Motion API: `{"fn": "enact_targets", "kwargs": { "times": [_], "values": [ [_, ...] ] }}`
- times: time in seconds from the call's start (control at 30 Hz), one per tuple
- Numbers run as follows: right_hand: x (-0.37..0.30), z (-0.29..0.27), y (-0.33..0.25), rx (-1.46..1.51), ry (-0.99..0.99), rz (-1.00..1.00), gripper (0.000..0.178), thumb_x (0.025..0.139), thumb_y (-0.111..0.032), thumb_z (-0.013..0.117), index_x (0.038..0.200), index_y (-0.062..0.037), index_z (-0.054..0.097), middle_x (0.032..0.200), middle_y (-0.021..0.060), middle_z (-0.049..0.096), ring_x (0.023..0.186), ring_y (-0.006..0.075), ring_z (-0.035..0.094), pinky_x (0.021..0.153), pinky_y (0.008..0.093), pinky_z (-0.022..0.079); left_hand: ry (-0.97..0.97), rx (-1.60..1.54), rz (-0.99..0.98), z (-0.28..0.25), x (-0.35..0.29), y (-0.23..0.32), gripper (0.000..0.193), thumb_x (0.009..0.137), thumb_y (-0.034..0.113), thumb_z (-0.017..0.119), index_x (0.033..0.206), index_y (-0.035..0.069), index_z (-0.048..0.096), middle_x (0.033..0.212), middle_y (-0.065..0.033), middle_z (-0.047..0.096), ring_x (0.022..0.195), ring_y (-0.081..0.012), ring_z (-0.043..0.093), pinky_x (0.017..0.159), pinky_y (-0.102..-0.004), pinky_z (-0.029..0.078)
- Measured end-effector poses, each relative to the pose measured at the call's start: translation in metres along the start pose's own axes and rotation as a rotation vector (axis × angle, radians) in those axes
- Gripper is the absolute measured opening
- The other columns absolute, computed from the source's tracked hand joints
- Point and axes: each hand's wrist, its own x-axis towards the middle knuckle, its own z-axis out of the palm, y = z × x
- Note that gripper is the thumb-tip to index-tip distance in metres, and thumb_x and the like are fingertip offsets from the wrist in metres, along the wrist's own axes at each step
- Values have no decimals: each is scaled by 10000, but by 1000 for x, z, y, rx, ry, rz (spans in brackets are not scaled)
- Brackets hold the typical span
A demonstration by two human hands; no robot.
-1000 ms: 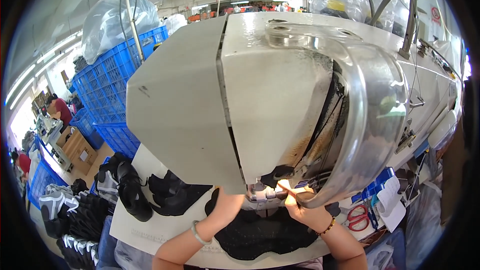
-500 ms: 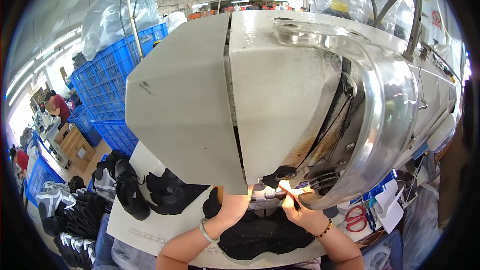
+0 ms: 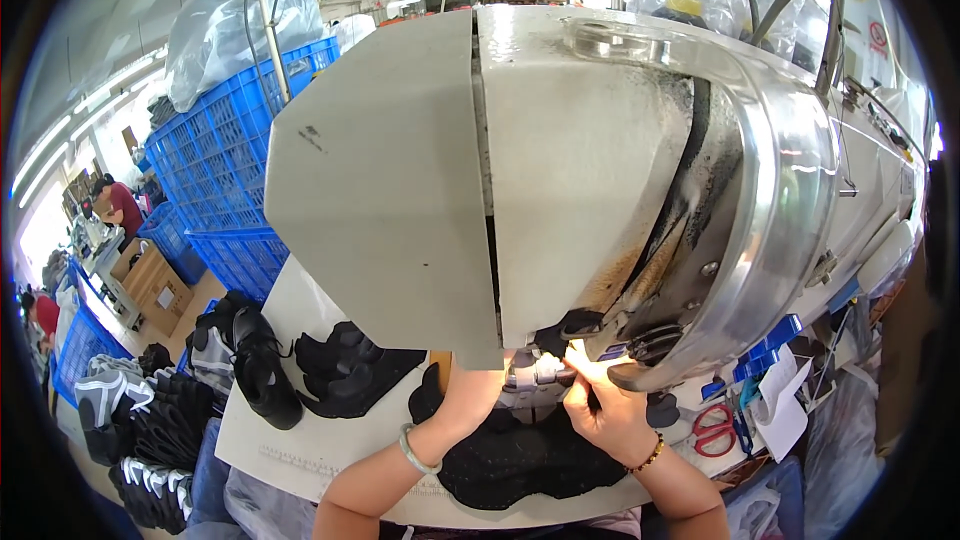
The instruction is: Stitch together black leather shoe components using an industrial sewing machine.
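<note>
The pale head of a large sewing machine fills the middle of the view and hides its stitching area in part. Beneath it, a black shoe-upper piece lies on the white worktable. My left hand reaches in under the cover at the piece's left side; its fingers are hidden. At the right of the metal parts is my right hand, thumb and forefinger pinched together below the needle area. Whatever they pinch is too small to make out.
Left on the table are a black shoe and more black pieces. Blue crates stand behind, near stacked uppers. Red-handled scissors and papers lie at right. A person works far left.
The view has shifted slightly, so the machine head appears a little higher and further right. My right fingers have drawn together beside the metal parts. My left hand stays under the cover.
</note>
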Motion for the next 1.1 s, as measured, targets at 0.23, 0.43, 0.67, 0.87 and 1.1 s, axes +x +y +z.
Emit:
{"fn": "enact_targets", "kwargs": {
  "times": [0.23, 0.43, 0.67, 0.87, 1.1],
  "values": [
    [-5, 2, 1, -11, -4, 15, 318, 727, 28, 581, 1032, -22, 657, 817, 95, 646, 658, 212, 591, 639, 304, 471, 62, -127, 33, 5, 1, 0, 166, 880, 85, 549, 973, -52, 567, 895, -135, 598, 821, -251, 563, 747, -355, 450],
    [-16, 6, 12, 215, -134, 146, 317, 792, 1, 559, 1099, -7, 637, 774, 98, 634, 597, 175, 555, 590, 288, 455, 71, 15, 57, 5, -13, -42, 184, 848, 56, 582, 1002, -44, 562, 943, -137, 590, 863, -310, 555, 783, -405, 431],
    [-1, 3, 16, 341, -139, 86, 71, 839, -56, 563, 810, 7, 559, 702, 85, 571, 592, 150, 499, 616, 292, 449, 210, 36, 97, 6, -11, -13, 78, 723, -6, 617, 772, -30, 561, 769, -97, 577, 701, -238, 536, 660, -360, 412],
    [-25, 15, 34, 211, -162, -30, 85, 911, -76, 461, 917, -21, 525, 775, 41, 487, 686, 127, 478, 658, 265, 461, 237, -129, 95, 7, -9, -1, 79, 738, -19, 572, 816, -31, 568, 771, -77, 592, 701, -213, 555, 659, -340, 434],
    [-7, 8, 19, 294, -125, 28, 165, 815, -63, 591, 691, -41, 484, 633, 58, 448, 615, 180, 499, 738, 316, 500, 104, 55, 41, -3, -13, -14, 118, 742, -1, 598, 857, -24, 585, 803, -103, 604, 745, -253, 574, 690, -371, 442]
  ]
}}
